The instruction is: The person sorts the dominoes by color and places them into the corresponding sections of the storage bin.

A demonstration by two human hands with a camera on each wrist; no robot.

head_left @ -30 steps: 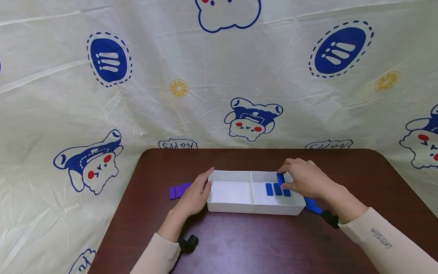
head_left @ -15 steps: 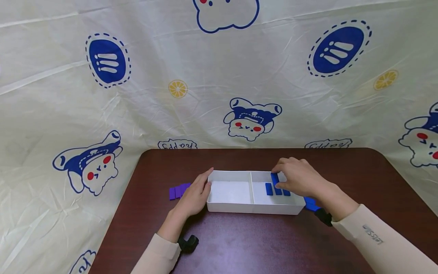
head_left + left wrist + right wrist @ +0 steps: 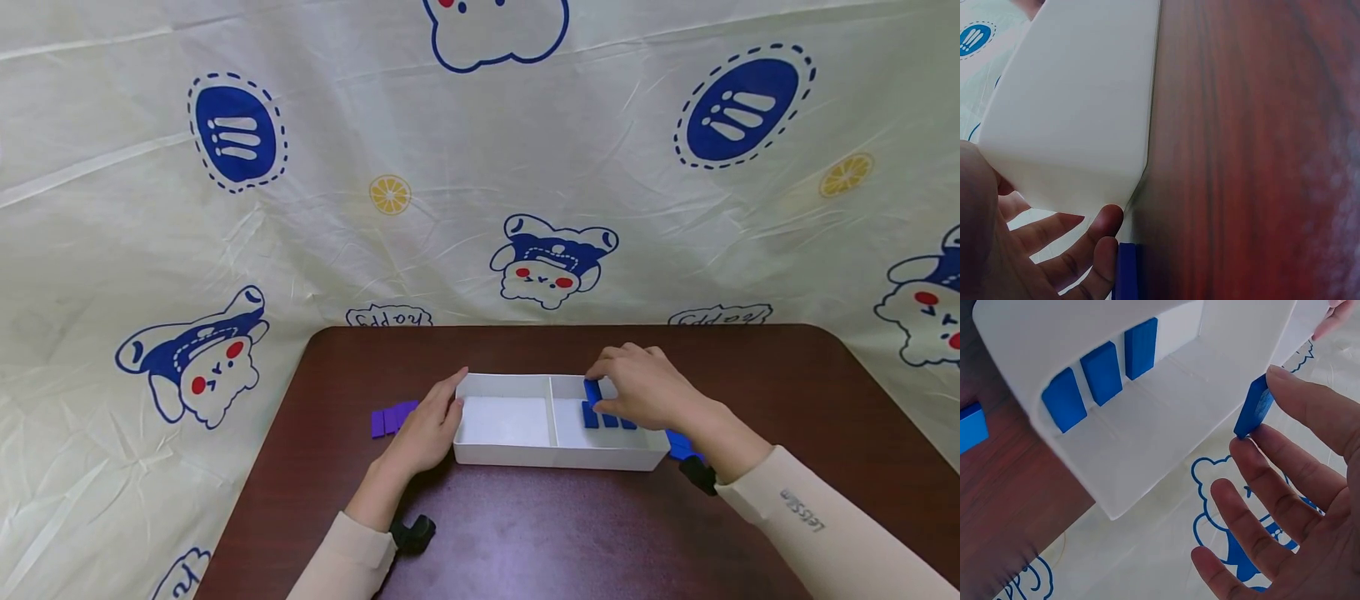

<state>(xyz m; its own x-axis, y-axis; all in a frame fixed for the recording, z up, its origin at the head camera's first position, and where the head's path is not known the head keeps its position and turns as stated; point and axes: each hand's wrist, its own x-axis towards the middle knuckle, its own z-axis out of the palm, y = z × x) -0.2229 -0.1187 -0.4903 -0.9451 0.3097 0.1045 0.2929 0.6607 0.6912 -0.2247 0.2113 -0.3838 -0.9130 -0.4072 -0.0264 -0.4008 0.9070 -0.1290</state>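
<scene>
A white two-compartment box (image 3: 558,457) lies on the table. My left hand (image 3: 427,423) touches its left end, fingers extended along the end wall. In the left wrist view those fingers (image 3: 1066,256) lie against the outside wall. Above the right compartment, my right hand (image 3: 648,385) pinches a blue block (image 3: 1254,407) between thumb and fingers. The other fingers are spread apart in the right wrist view. Three blue blocks (image 3: 1141,349) stand spaced in a row in that compartment; in the head view, the held block is just behind the leftmost one. The left compartment (image 3: 502,421) holds nothing.
Purple blocks (image 3: 390,419) sit side by side on the brown table (image 3: 525,533), left of the box and partly behind the left hand. More blue blocks (image 3: 681,445) lie right of the box, partly under the right wrist. A printed sheet (image 3: 315,242) hangs behind.
My right hand has moved left with the blue block, from behind the rightmost standing block to behind the leftmost. The left hand and the box stay in place.
</scene>
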